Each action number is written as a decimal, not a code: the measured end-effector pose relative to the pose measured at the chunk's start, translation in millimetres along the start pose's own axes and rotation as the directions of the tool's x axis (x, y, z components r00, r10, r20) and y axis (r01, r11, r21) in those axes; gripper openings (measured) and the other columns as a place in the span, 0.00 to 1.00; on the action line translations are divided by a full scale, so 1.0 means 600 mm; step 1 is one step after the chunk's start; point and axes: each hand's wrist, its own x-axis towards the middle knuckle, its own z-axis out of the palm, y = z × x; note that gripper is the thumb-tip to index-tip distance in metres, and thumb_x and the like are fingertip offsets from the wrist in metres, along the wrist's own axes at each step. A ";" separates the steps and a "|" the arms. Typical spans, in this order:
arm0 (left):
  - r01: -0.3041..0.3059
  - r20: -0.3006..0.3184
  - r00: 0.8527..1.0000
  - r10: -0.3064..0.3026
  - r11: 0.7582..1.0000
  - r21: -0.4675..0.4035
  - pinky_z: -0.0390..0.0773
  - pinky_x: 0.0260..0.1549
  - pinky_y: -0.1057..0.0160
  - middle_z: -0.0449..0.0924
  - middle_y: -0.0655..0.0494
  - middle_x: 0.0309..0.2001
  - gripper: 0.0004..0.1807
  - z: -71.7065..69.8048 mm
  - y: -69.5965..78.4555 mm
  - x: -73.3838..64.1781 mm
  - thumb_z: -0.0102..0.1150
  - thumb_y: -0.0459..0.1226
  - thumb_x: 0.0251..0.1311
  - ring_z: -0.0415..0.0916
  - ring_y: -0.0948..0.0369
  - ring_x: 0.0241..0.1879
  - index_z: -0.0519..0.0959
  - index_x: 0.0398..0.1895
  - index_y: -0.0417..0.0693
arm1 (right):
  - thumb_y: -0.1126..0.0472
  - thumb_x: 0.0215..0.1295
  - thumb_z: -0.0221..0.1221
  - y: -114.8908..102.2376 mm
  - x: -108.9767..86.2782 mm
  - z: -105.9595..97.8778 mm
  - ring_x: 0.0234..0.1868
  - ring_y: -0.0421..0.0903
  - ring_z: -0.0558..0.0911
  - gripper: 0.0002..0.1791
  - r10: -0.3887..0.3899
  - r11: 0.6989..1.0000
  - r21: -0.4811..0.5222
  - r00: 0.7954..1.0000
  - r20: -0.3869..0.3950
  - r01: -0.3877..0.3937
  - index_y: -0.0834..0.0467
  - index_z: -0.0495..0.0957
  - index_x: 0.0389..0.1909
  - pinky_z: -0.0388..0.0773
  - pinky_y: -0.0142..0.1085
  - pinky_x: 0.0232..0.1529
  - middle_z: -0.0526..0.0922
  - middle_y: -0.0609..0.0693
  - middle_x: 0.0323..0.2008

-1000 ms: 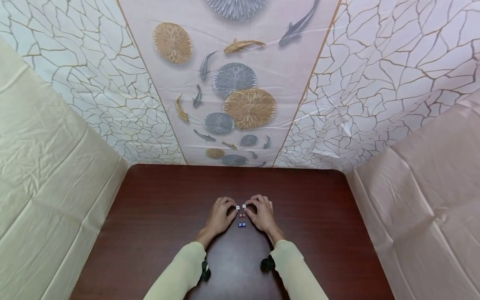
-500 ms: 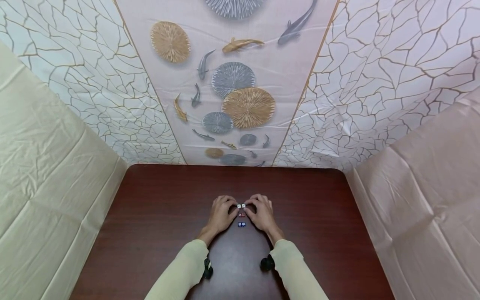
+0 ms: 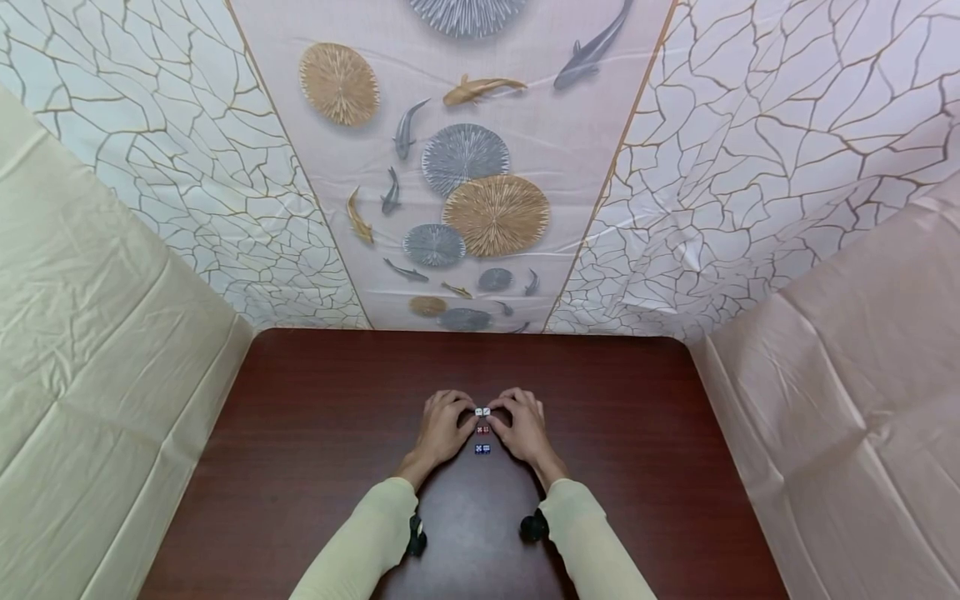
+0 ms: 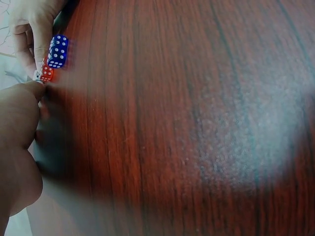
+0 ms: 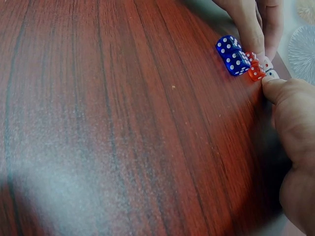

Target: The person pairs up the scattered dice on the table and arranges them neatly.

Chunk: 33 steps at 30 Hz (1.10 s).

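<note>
Two white dice stand side by side in the head view, the left white die (image 3: pixel 478 412) close against the right white die (image 3: pixel 487 412). My left hand (image 3: pixel 441 427) pinches the left one between thumb and forefinger. On the other side, my right hand (image 3: pixel 522 425) holds the right one the same way. Just nearer to me sits a pair of red dice (image 3: pixel 480 430), and nearer still a pair of blue dice (image 3: pixel 478 449). The right wrist view shows the blue dice (image 5: pixel 232 55) touching each other, with fingertips partly hiding the white dice (image 5: pixel 271 74).
Dark red-brown wood grain covers the table (image 3: pixel 337 375). A patterned cloth (image 3: pixel 465 275) with fish and round motifs hangs behind its far edge. Pale cloth walls rise at the left (image 3: pixel 90 375) and right (image 3: pixel 840 433). Black wrist cameras sit below both sleeves.
The left hand has moved slightly right with its white die, closing the gap to the other white die. The right hand and the red and blue dice look nearly still.
</note>
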 end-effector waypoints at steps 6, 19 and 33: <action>-0.002 -0.003 1.000 0.002 1.000 0.002 0.76 0.73 0.35 0.91 0.53 0.54 0.07 -0.001 0.002 -0.001 0.78 0.40 0.72 0.83 0.46 0.62 0.93 0.47 0.48 | 0.59 0.72 0.76 0.004 -0.002 0.003 0.63 0.59 0.79 0.08 -0.035 0.999 0.017 0.999 -0.030 0.036 0.54 0.92 0.49 0.67 0.56 0.62 0.85 0.54 0.56; 0.005 0.014 1.000 -0.005 1.000 0.003 0.75 0.72 0.33 0.91 0.52 0.56 0.08 -0.002 0.006 0.001 0.77 0.40 0.72 0.82 0.45 0.63 0.93 0.49 0.48 | 0.59 0.75 0.75 0.002 -0.001 -0.001 0.66 0.60 0.79 0.08 0.011 1.000 0.009 1.000 0.012 -0.011 0.53 0.93 0.51 0.68 0.58 0.65 0.86 0.55 0.58; 0.007 0.017 1.000 -0.006 1.000 -0.004 0.74 0.72 0.34 0.91 0.51 0.56 0.08 -0.002 0.006 0.003 0.77 0.40 0.73 0.82 0.44 0.63 0.93 0.49 0.48 | 0.57 0.76 0.74 0.001 -0.001 -0.002 0.67 0.59 0.78 0.09 0.024 1.000 0.002 0.999 0.031 -0.024 0.52 0.92 0.52 0.67 0.57 0.67 0.85 0.53 0.59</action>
